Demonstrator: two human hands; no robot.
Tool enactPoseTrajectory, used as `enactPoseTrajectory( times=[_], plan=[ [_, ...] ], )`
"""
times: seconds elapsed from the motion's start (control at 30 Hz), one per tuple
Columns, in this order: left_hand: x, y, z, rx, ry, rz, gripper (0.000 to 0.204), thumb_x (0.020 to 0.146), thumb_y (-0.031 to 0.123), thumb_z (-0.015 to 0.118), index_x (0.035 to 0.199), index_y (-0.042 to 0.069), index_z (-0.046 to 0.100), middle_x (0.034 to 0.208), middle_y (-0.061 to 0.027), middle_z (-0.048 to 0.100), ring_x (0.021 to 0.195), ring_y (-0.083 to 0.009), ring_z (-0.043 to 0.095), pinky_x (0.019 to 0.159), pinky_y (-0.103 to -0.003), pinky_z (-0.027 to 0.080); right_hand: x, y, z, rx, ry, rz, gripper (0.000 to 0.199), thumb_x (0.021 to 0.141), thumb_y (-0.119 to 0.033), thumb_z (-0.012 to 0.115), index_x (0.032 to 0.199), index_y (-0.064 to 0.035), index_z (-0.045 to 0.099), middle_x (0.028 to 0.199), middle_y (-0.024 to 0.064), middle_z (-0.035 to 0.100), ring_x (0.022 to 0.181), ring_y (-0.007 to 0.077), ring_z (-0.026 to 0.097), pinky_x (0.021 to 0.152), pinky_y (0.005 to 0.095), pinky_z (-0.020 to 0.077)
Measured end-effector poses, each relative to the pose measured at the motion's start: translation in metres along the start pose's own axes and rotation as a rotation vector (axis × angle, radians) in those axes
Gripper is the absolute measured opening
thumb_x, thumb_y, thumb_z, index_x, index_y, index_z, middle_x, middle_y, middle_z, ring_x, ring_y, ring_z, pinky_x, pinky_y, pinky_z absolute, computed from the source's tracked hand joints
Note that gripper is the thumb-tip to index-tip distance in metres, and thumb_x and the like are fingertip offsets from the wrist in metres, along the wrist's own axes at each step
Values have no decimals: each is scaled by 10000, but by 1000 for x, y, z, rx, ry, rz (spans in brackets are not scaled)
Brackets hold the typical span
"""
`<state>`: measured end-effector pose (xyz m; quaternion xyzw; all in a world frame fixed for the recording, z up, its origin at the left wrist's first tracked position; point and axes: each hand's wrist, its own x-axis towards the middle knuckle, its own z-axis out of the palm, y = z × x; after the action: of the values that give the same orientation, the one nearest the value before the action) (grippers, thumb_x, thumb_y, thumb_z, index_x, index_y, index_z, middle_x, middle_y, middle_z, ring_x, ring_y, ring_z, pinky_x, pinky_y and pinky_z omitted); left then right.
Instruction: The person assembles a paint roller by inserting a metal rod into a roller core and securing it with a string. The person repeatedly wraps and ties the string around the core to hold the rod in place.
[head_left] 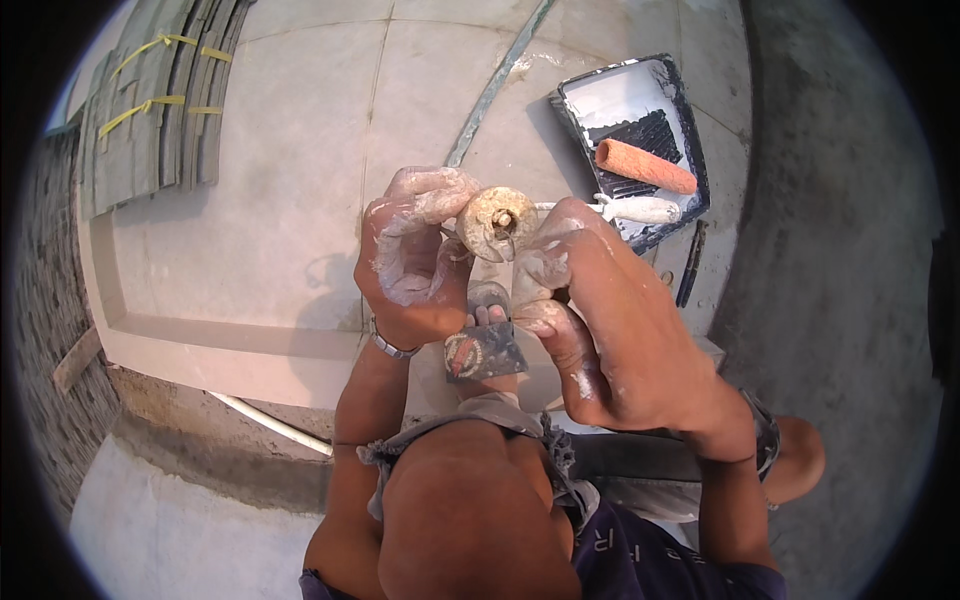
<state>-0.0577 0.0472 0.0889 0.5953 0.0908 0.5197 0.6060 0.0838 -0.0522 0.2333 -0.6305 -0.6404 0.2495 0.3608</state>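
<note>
My left hand, smeared with white paint, is closed with its fingertips against a round, cream-coloured piece. That piece has a hole in its middle with a small nub in it. On its other side my right hand is also closed, fingers and thumb curled together and dabbed with white. Its knuckles reach close to the round piece; whatever sits inside the grip is hidden. Behind the right hand a thin rod runs toward a white-coated handle, which lies over the edge of the paint tray.
The black paint tray holds white paint, with an orange roller cover lying across it. Strapped grey boards stand at the far left. A greenish strip crosses the tiles. My foot is below my hands.
</note>
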Motion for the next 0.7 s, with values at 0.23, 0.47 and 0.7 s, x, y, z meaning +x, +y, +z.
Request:
enactPoseTrajectory(
  times=[0.23, 0.47, 0.7],
  plan=[
    [24, 23, -55, -139, -149, -340, 386, 979, 176, 765, 1208, -80, 589, 1209, -216, 643, 1151, -274, 665, 993, -407, 572, 11, -9, -35, 164, 32, 215, 208, 989, -144, 667, 925, 39, 592, 821, 131, 579, 691, 236, 530, 656, 339, 433],
    [26, 17, -72, -382, -331, -579, 508, 906, 176, 824, 1283, -75, 594, 1227, -149, 649, 1181, -254, 663, 1040, -394, 551, 45, 4, -25, -9, -52, -114, 231, 825, 61, 773, 1048, 51, 714, 963, 162, 683, 819, 309, 645, 730, 390, 519],
    [0, 3, -79, -522, -390, -872, 662, 839, 97, 830, 1419, -53, 548, 1370, -127, 639, 1270, -208, 637, 1069, -377, 542, 70, 18, -20, 130, -432, -217, 299, 796, 5, 827, 1082, 29, 744, 1031, 178, 703, 859, 351, 684, 729, 418, 537]
  ],
)
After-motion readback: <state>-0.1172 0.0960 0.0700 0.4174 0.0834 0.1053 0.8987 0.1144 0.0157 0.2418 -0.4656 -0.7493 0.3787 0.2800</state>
